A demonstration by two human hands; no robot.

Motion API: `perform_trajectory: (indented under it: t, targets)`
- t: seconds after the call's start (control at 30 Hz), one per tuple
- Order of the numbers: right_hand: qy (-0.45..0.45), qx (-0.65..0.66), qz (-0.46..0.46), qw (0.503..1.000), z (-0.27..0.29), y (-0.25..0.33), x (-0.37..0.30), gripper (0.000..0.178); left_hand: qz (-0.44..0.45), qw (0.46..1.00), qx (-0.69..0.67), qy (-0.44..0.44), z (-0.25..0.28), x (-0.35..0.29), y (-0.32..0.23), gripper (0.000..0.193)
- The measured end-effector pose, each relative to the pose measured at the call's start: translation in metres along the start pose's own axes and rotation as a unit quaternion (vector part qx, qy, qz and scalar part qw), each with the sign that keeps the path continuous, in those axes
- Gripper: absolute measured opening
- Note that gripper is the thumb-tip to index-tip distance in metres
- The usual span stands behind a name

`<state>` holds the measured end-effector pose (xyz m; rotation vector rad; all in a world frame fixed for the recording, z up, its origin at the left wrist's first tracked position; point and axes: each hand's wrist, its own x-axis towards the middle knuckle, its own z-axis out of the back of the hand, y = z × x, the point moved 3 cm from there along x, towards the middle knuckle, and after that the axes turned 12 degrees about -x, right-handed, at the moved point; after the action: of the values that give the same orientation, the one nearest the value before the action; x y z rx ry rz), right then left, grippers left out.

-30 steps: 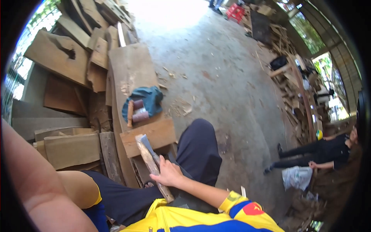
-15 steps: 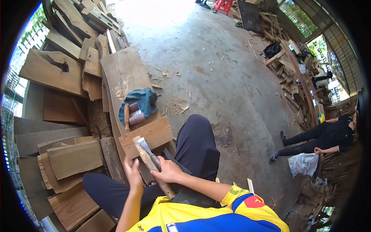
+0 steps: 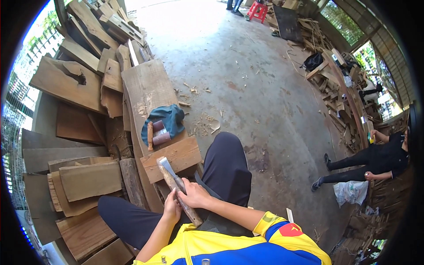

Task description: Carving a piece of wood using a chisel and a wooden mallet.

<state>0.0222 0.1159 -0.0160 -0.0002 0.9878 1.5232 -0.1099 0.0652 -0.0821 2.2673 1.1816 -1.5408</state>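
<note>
My right hand (image 3: 195, 194) is closed round a chisel (image 3: 171, 169) with a broad metal blade, together with a rough wooden stick (image 3: 192, 216) lying alongside it. Both slant up and away from my lap. My left hand (image 3: 172, 207) is closed against the stick, its fingertips close to my right hand. The blade end rests over or just above a short reddish wooden board (image 3: 180, 152); contact cannot be made out. Beyond that board, a dark green cloth (image 3: 176, 115) carries a brown roll, apparently sandpaper (image 3: 162, 138), and a small turned wooden piece (image 3: 150, 138).
A long plank (image 3: 148, 81) stretches away in front of me. Stacked boards (image 3: 90, 183) crowd my left side. Wood shavings (image 3: 201, 128) lie on the concrete floor (image 3: 265, 101). At right, a person in black (image 3: 380, 154) stands by a white plastic bag (image 3: 351, 193); a red stool (image 3: 257, 12) stands far off.
My left hand has come in from beside the stick and closed against it below my right hand. The right hand keeps its hold. The person at right has raised an arm.
</note>
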Motion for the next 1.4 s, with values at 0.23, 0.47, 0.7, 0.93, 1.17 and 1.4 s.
perform_trajectory:
  t: [0.23,0.47,0.7,0.93,1.17,1.4]
  targets:
    - [-0.005,-0.011,0.022,1.0,-0.003,-0.002,0.001,0.066,-0.03,0.999,-0.017,0.029,-0.007,-0.003,0.003,0.031]
    - [-0.028,-0.021,0.035,0.999,0.0,-0.001,0.002,0.069,-0.037,0.998,-0.017,0.046,0.0,0.004,0.004,0.028]
    - [-0.016,-0.047,0.028,0.998,0.003,0.003,0.0,0.065,-0.039,0.998,-0.009,0.042,0.001,0.003,0.003,0.028]
    - [-0.012,-0.148,0.042,0.988,0.027,0.011,-0.005,0.037,-0.047,0.997,-0.025,0.05,0.0,0.003,0.006,0.029]
    - [-0.039,-0.25,0.089,0.963,0.043,0.009,-0.02,0.03,-0.032,0.999,0.006,0.043,-0.017,-0.007,0.001,0.03]
    - [0.016,-0.252,0.07,0.965,0.051,0.043,-0.054,0.05,-0.064,0.998,-0.007,0.011,-0.004,0.004,0.004,0.033]
